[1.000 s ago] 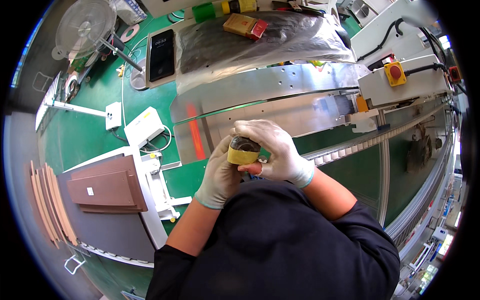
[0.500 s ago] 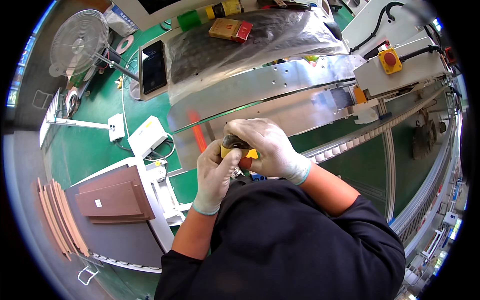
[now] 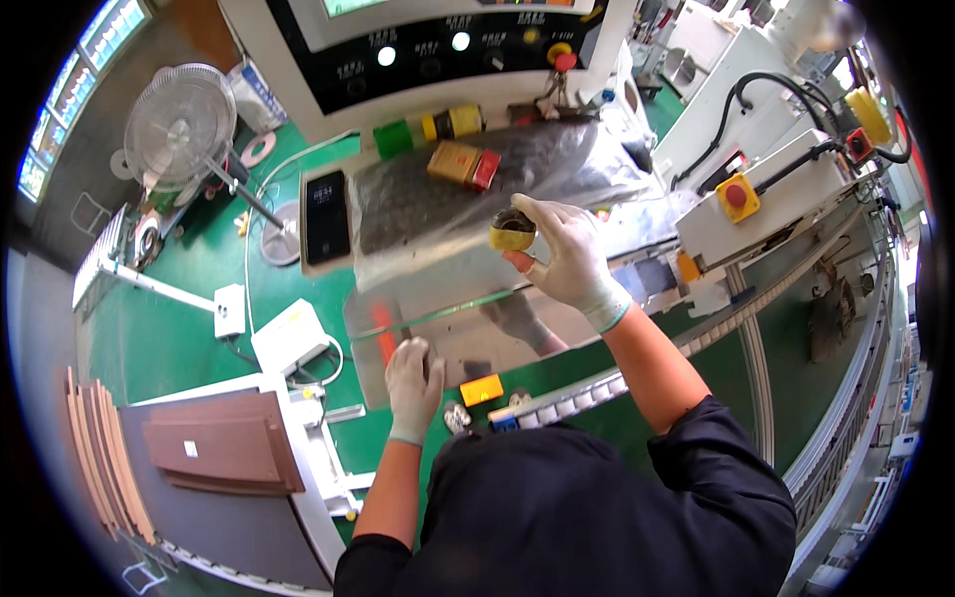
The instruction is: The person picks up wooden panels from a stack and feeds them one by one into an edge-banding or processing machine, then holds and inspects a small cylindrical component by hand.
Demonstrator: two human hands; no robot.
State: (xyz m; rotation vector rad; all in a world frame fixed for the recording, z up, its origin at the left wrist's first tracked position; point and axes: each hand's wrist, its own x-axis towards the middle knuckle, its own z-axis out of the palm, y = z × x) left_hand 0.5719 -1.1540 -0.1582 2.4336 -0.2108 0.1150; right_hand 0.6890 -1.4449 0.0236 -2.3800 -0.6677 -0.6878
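My right hand (image 3: 572,261), in a whitish knit glove, is raised over the metal plate. Its thumb and fingers pinch a small round yellow piece (image 3: 512,231) with a dark hollow top, whose exact kind I cannot make out. Lower and to the left, my gloved left hand (image 3: 413,386) is at the near edge of the shiny metal plate (image 3: 463,336). Its fingers are curled in, and whatever they may hold is hidden. A dim reflection of a hand shows in the plate.
Behind the plate lies a plastic-covered dark pad (image 3: 398,211) bearing a small carton (image 3: 463,165). A phone (image 3: 326,219) lies to its left. Further back stands a control panel (image 3: 428,65). An emergency-stop button (image 3: 736,196) is at right, brown boards (image 3: 214,443) at left.
My hands, together at the round piece before, have parted. The right has carried it forward; the left has dropped toward the plate's near edge. The view has tilted up, showing the control panel.
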